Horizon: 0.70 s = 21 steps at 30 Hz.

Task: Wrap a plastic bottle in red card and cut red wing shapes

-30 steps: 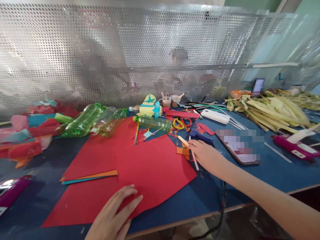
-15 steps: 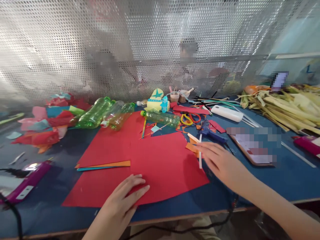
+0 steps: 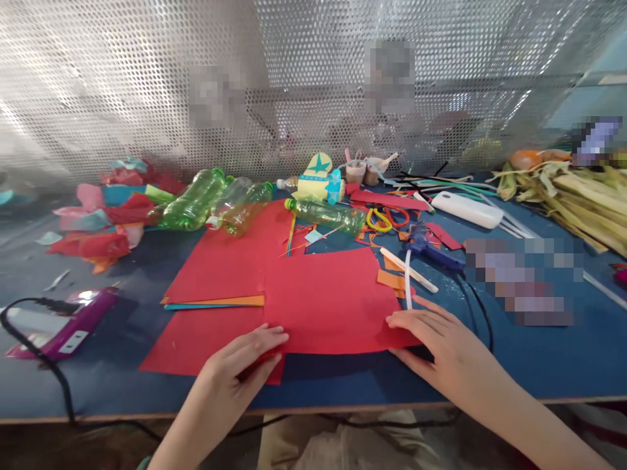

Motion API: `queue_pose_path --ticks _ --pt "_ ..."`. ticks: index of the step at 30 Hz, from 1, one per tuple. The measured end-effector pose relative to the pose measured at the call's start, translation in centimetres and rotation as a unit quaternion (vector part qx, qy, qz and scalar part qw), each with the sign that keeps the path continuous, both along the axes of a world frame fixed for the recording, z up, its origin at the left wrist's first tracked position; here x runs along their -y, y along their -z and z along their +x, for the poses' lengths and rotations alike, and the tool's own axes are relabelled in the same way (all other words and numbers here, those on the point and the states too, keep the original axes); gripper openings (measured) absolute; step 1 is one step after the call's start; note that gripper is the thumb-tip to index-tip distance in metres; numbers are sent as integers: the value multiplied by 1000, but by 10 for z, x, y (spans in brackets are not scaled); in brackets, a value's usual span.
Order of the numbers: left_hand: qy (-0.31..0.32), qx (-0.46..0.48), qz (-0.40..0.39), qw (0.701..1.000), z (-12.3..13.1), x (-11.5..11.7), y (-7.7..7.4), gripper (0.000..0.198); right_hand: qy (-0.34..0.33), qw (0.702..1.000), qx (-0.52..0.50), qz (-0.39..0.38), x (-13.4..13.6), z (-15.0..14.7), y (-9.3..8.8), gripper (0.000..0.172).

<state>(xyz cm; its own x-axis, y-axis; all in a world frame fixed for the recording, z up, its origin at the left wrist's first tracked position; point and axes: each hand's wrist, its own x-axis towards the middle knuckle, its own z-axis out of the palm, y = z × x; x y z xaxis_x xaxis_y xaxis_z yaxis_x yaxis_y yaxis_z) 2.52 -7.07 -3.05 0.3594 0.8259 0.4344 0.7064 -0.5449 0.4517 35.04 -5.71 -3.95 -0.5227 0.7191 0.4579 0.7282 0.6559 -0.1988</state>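
Observation:
A red paper sheet lies on the blue table in front of me, on top of other red sheets. My left hand pinches its near left corner, fingers on top and thumb under the edge. My right hand grips the near right corner the same way. The near edge looks slightly lifted, with a shadow beneath it. Two white sticks lie just beyond my right fingers, beside orange paper scraps.
A blue glue gun, scissors, green plastic bottles, a yellow paper craft and a white case lie farther back. A purple tool with a black cable sits left. Pale leaves are piled right. A perforated metal screen closes the back.
My right hand left the white stick and came back to the red sheet's near right corner. My left hand closed on the left corner. The sheet turned square to me.

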Motion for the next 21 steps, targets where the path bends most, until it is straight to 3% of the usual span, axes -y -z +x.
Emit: queue_pose_path --ticks 3,6,12,17,21 --pt "-34 6 -22 999 -1 0 2 24 1 1000 18 -12 -1 2 0 27" --pt "-21 -1 -32 999 -3 0 3 38 -1 999 32 -40 -2 2 -3 38" --pt "-68 53 -118 989 -2 -2 2 28 59 993 -83 -63 -3 -3 -6 10" --pt "-166 40 -117 978 4 -4 3 24 137 986 -93 -32 -6 -11 1 14" --pt "-204 58 -93 973 3 -6 13 28 175 979 -99 -29 -7 -16 0 17"
